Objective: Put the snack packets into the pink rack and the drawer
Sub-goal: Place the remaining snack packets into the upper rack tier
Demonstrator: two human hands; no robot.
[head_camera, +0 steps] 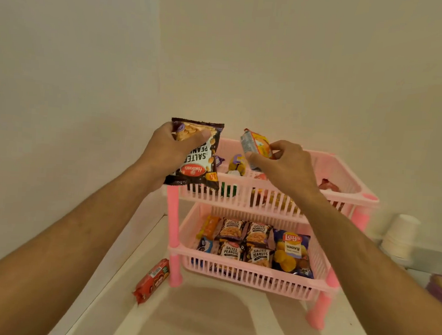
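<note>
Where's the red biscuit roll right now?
The red biscuit roll lies on the white counter, lower left in the head view, beside the pink rack, by its front-left leg.

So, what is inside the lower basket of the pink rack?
The lower basket holds four salted peanut packets, a blue Lay's bag, an orange packet and a blue packet. Anything beneath these is covered.

A stack of white paper cups [400, 236] stands by the wall. A purple tub [441, 288] sits near it.
</note>
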